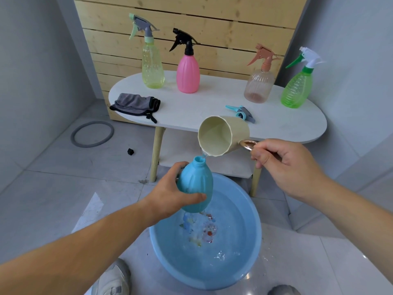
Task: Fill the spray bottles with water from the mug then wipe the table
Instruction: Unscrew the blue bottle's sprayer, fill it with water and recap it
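Four capped spray bottles stand upright on the white oval tabletop (202,107), and we count them from left to right: a clear yellow-green bottle (152,67), a pink bottle (188,74) just beside it, then, well apart from those two, a clear peach bottle (258,86) and a clear green bottle (297,90) near the right end. A crumpled grey cloth (135,105) with black edging lies near the left end of the tabletop, and a loose blue spray head (241,112) lies on its side near the front edge. Behind the tabletop we see a pale wooden slat panel (191,22) set between grey walls, and below it pale wooden legs (156,154) and a white lower shelf (223,165). The floor (63,188) is grey tile, with a grey ring (92,134) and a small black cube (130,151) lying on it to the left. In front of the table a light blue basin (240,220) sits on the floor, holding water with rippled, coloured shapes showing at the bottom. Over the basin the left hand (172,192) is wrapped round the body of an uncapped blue bottle (196,182), held upright. The right hand (285,165) pinches the copper-coloured handle of a beige mug (223,135), tipped on its side with its lip just above the bottle's neck, where we make out a small trickle of water. Two shoes (114,279) show at the bottom edge.
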Tool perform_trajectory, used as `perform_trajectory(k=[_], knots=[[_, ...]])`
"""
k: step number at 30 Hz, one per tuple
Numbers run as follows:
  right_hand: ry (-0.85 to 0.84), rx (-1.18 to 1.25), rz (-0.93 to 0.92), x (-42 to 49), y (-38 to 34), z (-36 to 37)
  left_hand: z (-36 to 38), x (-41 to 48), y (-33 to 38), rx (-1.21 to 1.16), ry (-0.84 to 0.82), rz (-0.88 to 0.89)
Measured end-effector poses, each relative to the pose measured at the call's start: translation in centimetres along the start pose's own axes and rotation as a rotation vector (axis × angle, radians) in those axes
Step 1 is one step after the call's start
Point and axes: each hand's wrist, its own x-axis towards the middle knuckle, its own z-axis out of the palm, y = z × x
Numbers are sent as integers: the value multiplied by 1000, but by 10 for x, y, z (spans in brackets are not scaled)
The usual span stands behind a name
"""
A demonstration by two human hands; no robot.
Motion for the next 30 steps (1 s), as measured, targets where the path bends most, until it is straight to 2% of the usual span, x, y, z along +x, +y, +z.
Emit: perform_trajectory(k=[30], knots=[[6,-72,-121,1,7,0,-1,0,0,6,0,-1]])
